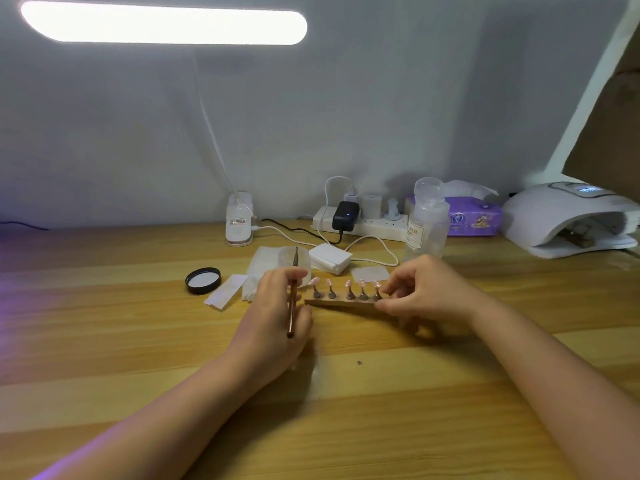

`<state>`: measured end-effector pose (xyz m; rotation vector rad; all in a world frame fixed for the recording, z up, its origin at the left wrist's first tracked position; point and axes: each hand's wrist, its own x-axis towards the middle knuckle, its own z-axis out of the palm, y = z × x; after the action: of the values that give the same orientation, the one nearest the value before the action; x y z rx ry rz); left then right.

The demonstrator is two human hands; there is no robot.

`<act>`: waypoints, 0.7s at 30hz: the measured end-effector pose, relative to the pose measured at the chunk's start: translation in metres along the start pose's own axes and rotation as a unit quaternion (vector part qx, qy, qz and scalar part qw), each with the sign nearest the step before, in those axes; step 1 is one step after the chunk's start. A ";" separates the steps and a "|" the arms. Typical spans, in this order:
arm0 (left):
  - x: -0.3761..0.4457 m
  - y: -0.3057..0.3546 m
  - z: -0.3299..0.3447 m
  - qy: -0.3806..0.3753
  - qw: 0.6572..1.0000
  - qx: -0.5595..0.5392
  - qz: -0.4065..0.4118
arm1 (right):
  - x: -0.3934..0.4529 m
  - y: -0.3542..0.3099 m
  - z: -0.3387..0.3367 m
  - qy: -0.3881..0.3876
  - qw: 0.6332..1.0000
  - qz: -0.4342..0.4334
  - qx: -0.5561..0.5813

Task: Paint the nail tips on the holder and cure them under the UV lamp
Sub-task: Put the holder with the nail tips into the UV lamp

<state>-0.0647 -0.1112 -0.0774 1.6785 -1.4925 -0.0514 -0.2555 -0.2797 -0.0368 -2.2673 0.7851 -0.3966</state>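
A narrow wooden holder [341, 302] lies on the desk in the middle, carrying several pink nail tips [348, 284] on small stands. My right hand [420, 291] pinches the holder's right end. My left hand [277, 306] grips a thin brown brush [293, 299] upright just left of the holder, its tip pointing away from me. The white UV lamp [561, 216] stands at the far right of the desk, with another holder inside its opening.
Behind the holder are a small clear jar [294, 259], white wipes [330, 258], a black lid [203, 279], a clear bottle [427, 220], a power strip [360, 225], a purple tissue pack [472, 218] and a desk lamp base [239, 220].
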 end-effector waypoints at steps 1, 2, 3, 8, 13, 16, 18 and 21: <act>-0.001 0.002 -0.002 0.013 1.000 0.007 0.014 | -0.002 -0.004 -0.004 0.009 1.000 -0.005 0.004; -0.001 0.004 -0.004 0.031 0.999 0.022 0.039 | -0.004 -0.008 -0.008 0.016 1.000 -0.010 0.013; -0.001 0.008 -0.007 0.049 0.995 0.041 0.073 | -0.007 -0.012 -0.015 0.023 0.999 -0.013 0.022; -0.004 0.032 -0.018 0.051 0.973 0.110 0.195 | -0.047 -0.005 -0.070 0.105 0.993 -0.017 0.051; 0.000 0.058 -0.015 0.026 0.975 0.104 0.195 | -0.115 0.051 -0.131 0.242 0.967 0.080 0.024; 0.007 0.076 0.001 0.001 0.977 0.073 0.202 | -0.151 0.089 -0.153 0.299 0.940 0.166 0.002; 0.015 0.089 0.018 -0.030 0.977 0.052 0.203 | -0.162 0.112 -0.163 0.339 0.918 0.207 -0.005; 0.034 0.108 0.051 -0.063 0.979 0.027 0.192 | -0.158 0.140 -0.169 0.375 0.894 0.242 -0.040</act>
<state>-0.1686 -0.1582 -0.0269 1.4225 -1.9061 0.0956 -0.5171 -0.3471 -0.0237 -1.8604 1.7294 -1.0302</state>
